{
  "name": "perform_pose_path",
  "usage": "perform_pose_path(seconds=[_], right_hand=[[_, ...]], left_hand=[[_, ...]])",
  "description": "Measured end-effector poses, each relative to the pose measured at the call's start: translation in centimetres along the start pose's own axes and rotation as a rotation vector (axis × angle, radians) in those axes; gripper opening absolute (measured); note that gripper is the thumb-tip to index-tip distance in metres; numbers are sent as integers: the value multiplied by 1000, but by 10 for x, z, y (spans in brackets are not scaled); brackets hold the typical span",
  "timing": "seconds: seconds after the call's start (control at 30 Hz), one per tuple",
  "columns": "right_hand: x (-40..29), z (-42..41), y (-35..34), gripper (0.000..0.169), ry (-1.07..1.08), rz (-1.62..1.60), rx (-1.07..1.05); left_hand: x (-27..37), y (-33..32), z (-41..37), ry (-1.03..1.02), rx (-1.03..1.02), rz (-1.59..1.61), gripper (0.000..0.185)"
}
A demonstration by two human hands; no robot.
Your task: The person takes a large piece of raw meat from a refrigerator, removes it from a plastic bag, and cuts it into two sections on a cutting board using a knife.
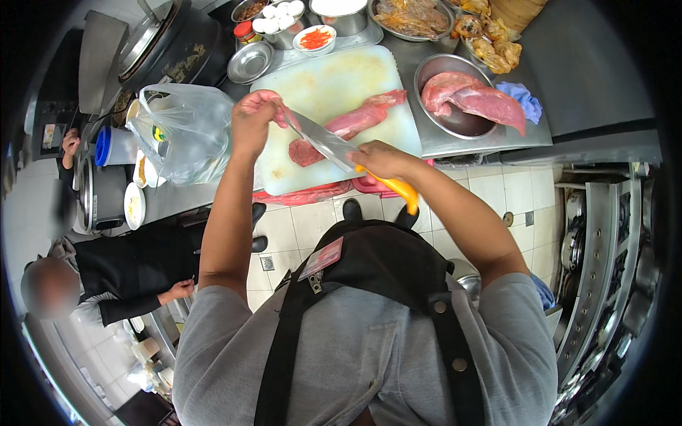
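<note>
In my right hand (pixel 386 160) is a kitchen knife with a yellow handle (pixel 399 190). Its broad blade (pixel 325 141) slants up and left above the cutting board. My left hand (pixel 257 118) is raised at the blade's tip, its fingers pinched on a thin pink strip (pixel 293 120) that looks like meat; the blade partly blurs into it. Below the blade, a long piece of raw red meat (pixel 354 120) lies diagonally across the white cutting board (pixel 330 72). The knife covers part of the meat near its rounded lower-left end.
Right of the board, a steel bowl (pixel 458 121) holds larger raw meat (pixel 469 98), beside a blue cloth (pixel 519 100). A plastic bag (pixel 186 133) stands left. Behind are a bowl of shredded red food (pixel 314 40) and eggs (pixel 277 17). Another person (pixel 133 261) stands at left.
</note>
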State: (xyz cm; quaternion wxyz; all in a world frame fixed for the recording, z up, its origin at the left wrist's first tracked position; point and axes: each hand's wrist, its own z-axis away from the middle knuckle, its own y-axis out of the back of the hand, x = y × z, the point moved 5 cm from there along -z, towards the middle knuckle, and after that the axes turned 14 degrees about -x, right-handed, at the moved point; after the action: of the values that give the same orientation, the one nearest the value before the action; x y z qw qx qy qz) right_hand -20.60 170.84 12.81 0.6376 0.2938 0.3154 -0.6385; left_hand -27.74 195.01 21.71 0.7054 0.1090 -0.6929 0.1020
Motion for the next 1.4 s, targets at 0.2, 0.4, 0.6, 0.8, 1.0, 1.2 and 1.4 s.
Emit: perform_pose_path(seconds=[0.2, 0.4, 0.6, 0.8, 1.0, 1.2, 1.4], right_hand=[[20, 80, 25, 49, -139, 147, -134], [-3, -7, 13, 48, 86, 150, -55], [-31, -51, -16, 47, 205, -32, 47], [-4, 33, 22, 43, 97, 405, -126], [16, 102, 43, 42, -38, 365, 34], [26, 136, 32, 42, -34, 192, 280], [27, 176, 16, 41, -77, 26, 434]], left_hand=[[-9, 33, 14, -45, 166, 74, 8], [17, -10, 30, -85, 30, -52, 10], [54, 9, 31, -186, 211, -38, 9], [61, 62, 39, -308, 360, 104, 12], [132, 92, 27, -491, 410, 59, 9], [141, 132, -48, -416, 515, -170, 11], [96, 162, -113, -323, 688, -248, 11]])
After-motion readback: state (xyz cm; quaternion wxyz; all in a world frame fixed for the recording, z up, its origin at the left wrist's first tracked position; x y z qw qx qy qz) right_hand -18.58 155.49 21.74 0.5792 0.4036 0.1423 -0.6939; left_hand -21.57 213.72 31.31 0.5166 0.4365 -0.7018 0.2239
